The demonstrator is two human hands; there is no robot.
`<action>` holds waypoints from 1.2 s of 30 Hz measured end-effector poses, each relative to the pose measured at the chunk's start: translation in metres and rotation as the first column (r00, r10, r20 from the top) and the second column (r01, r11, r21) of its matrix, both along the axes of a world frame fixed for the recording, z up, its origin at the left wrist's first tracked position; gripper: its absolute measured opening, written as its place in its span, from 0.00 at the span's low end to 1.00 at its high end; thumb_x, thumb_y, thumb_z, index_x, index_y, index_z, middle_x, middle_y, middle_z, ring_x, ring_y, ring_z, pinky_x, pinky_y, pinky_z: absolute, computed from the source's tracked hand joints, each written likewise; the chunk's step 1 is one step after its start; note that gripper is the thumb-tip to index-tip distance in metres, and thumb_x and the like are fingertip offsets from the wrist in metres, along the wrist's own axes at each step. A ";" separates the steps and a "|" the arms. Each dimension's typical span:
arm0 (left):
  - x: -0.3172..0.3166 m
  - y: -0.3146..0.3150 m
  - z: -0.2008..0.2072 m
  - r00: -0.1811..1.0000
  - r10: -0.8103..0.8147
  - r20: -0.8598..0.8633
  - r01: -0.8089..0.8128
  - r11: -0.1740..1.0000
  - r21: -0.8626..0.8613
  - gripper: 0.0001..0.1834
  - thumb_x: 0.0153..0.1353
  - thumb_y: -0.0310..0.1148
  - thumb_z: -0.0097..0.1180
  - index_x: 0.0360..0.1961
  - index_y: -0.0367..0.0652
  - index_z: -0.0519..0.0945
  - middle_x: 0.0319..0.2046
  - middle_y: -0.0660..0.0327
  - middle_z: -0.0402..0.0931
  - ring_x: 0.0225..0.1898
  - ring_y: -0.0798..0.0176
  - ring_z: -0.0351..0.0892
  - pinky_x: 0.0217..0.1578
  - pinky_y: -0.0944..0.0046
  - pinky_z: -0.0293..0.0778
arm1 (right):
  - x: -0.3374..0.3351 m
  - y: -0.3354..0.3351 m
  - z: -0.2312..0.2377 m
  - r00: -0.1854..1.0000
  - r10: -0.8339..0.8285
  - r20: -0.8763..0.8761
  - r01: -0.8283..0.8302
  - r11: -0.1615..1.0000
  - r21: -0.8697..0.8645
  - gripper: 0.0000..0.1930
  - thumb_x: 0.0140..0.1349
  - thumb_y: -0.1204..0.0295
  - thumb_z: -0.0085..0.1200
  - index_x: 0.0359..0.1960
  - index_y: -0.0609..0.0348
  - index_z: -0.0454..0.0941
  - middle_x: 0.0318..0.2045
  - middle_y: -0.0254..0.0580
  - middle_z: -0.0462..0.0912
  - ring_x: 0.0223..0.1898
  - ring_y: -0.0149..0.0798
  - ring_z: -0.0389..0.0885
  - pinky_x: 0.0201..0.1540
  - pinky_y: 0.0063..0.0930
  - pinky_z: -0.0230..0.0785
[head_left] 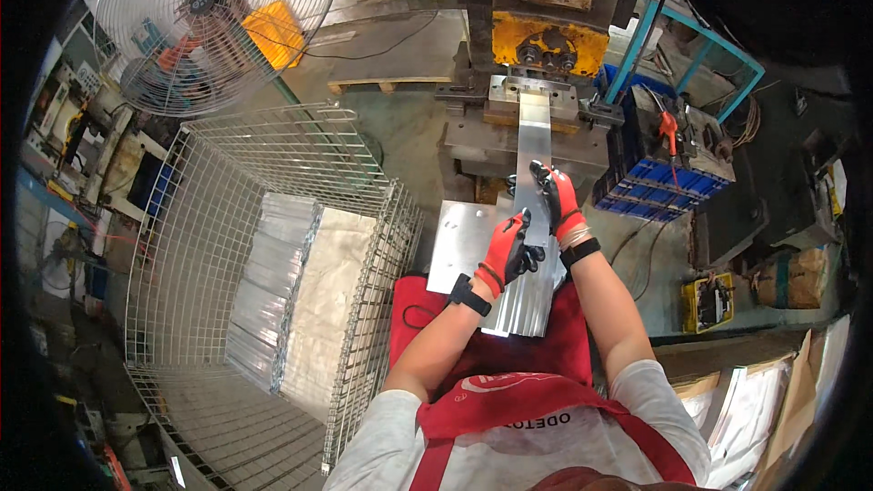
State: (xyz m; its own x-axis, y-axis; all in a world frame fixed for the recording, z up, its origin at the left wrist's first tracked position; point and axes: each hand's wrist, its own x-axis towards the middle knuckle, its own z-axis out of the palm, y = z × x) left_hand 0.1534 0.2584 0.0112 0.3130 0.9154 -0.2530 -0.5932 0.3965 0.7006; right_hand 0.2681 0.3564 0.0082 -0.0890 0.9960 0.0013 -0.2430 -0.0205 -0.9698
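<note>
A long flat metal strip (534, 150) stretches away from me, its far end on the die (509, 91) of a press. My left hand (509, 253), in a red and black glove, closes around the strip's near end. Farther up, along the right edge, my right hand (556, 195) grips the same strip in a matching glove; its fingertips lie over the metal. Under my hands, several similar metal strips (523, 309) are stacked above my red apron (418, 318). A flat silvery plate (457, 238) shows to the left of that stack.
To my left stands a large wire basket (382, 245) with metal strips (273, 282) and a beige sheet (327, 300) inside. A caged fan (214, 0) rises behind it. Right of the press (550, 36), a blue crate (650, 191) bears a red-handled tool (669, 132). A yellow bin (707, 302) sits lower right.
</note>
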 end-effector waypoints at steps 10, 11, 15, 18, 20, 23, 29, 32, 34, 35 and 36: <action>0.012 0.003 0.001 1.000 0.020 -0.003 -0.020 0.998 -0.055 0.18 0.59 0.49 0.45 0.36 0.44 0.70 0.19 0.60 0.73 0.14 0.64 0.74 0.08 0.70 0.67 | 0.026 0.036 -0.057 0.943 -0.048 0.330 -0.040 0.966 0.256 0.11 0.56 0.66 0.49 0.33 0.62 0.76 0.28 0.34 0.78 0.31 0.29 0.74 0.35 0.21 0.63; 0.009 0.003 0.001 1.000 0.018 0.002 -0.018 0.998 -0.055 0.18 0.59 0.49 0.45 0.36 0.44 0.70 0.19 0.60 0.73 0.14 0.64 0.74 0.08 0.70 0.67 | 0.020 0.033 -0.052 0.983 -0.013 0.181 -0.018 0.985 0.170 0.11 0.56 0.66 0.49 0.33 0.62 0.76 0.29 0.34 0.78 0.32 0.29 0.74 0.36 0.22 0.63; -0.004 -0.003 -0.005 0.997 -0.010 0.076 0.012 1.000 -0.014 0.19 0.59 0.49 0.44 0.37 0.44 0.70 0.19 0.61 0.73 0.14 0.65 0.74 0.08 0.70 0.66 | -0.006 -0.005 0.001 0.989 -0.035 -0.141 0.035 0.999 -0.001 0.12 0.56 0.67 0.50 0.35 0.65 0.75 0.34 0.35 0.78 0.36 0.28 0.73 0.39 0.22 0.64; -0.011 -0.024 0.007 0.990 -0.098 0.098 0.092 0.993 0.067 0.17 0.59 0.47 0.45 0.37 0.43 0.70 0.21 0.62 0.72 0.14 0.65 0.74 0.09 0.71 0.67 | 0.002 -0.019 -0.006 0.997 -0.057 0.057 0.045 0.979 0.200 0.15 0.56 0.68 0.49 0.41 0.66 0.74 0.37 0.37 0.77 0.39 0.29 0.73 0.41 0.23 0.63; -0.012 -0.051 0.020 0.997 0.013 -0.077 -0.008 0.998 0.067 0.14 0.59 0.43 0.47 0.36 0.42 0.70 0.23 0.64 0.71 0.14 0.68 0.72 0.09 0.71 0.67 | 0.009 -0.043 -0.005 0.960 -0.066 0.272 -0.012 0.961 0.278 0.16 0.58 0.68 0.45 0.44 0.66 0.72 0.38 0.39 0.78 0.39 0.31 0.73 0.42 0.23 0.62; -0.026 -0.080 -0.002 0.927 0.197 -0.319 -0.141 0.971 0.192 0.09 0.57 0.30 0.49 0.38 0.39 0.71 0.26 0.68 0.69 0.23 0.78 0.64 0.22 0.79 0.67 | 0.016 -0.085 -0.030 0.952 0.261 -0.159 -0.262 0.965 0.014 0.16 0.62 0.69 0.38 0.48 0.64 0.68 0.47 0.42 0.73 0.47 0.32 0.71 0.44 0.22 0.62; -0.090 -0.133 -0.065 0.638 0.416 -0.648 -0.264 0.909 0.323 0.07 0.53 0.27 0.48 0.34 0.41 0.71 0.25 0.64 0.73 0.27 0.67 0.72 0.31 0.67 0.69 | 0.031 -0.136 -0.011 0.944 0.327 0.047 -0.321 0.941 -0.108 0.18 0.61 0.67 0.41 0.52 0.60 0.64 0.44 0.36 0.73 0.47 0.31 0.70 0.47 0.21 0.59; -0.115 -0.139 -0.088 0.306 0.339 -0.890 -0.154 0.940 0.305 0.08 0.51 0.30 0.49 0.33 0.42 0.72 0.24 0.58 0.73 0.27 0.60 0.74 0.30 0.63 0.69 | 0.047 -0.137 0.001 0.952 0.300 0.058 -0.293 0.951 -0.097 0.18 0.61 0.66 0.43 0.49 0.64 0.67 0.40 0.40 0.75 0.44 0.33 0.72 0.47 0.24 0.61; -0.116 -0.137 -0.086 0.229 0.340 -0.912 -0.166 0.937 0.308 0.09 0.51 0.32 0.51 0.33 0.41 0.73 0.26 0.57 0.74 0.29 0.60 0.74 0.31 0.63 0.69 | 0.053 -0.141 0.008 0.950 0.279 0.139 -0.272 0.960 -0.069 0.17 0.61 0.66 0.43 0.47 0.66 0.68 0.38 0.43 0.76 0.42 0.34 0.73 0.48 0.27 0.62; -0.117 -0.135 -0.083 0.192 0.339 -0.921 -0.169 0.936 0.309 0.10 0.50 0.32 0.52 0.33 0.40 0.73 0.26 0.57 0.74 0.30 0.59 0.74 0.31 0.63 0.69 | 0.054 -0.143 0.011 0.952 0.276 0.135 -0.267 0.961 -0.076 0.17 0.61 0.66 0.43 0.47 0.67 0.68 0.38 0.43 0.76 0.42 0.34 0.73 0.48 0.27 0.62; -0.123 -0.130 -0.085 0.211 0.154 -0.965 -0.127 0.984 0.129 0.13 0.49 0.38 0.54 0.32 0.41 0.74 0.25 0.55 0.74 0.30 0.55 0.75 0.31 0.58 0.69 | 0.054 -0.145 0.012 0.952 0.277 0.132 -0.267 0.960 -0.087 0.17 0.61 0.66 0.43 0.46 0.67 0.68 0.38 0.43 0.76 0.41 0.34 0.74 0.47 0.27 0.63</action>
State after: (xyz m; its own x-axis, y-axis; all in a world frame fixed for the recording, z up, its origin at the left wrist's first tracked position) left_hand 0.0305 0.1284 -0.0739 -0.2951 0.9244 -0.2416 0.5036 0.3654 0.7828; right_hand 0.3221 0.2112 0.0205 -0.3509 0.9314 -0.0969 -0.0797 -0.1328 -0.9879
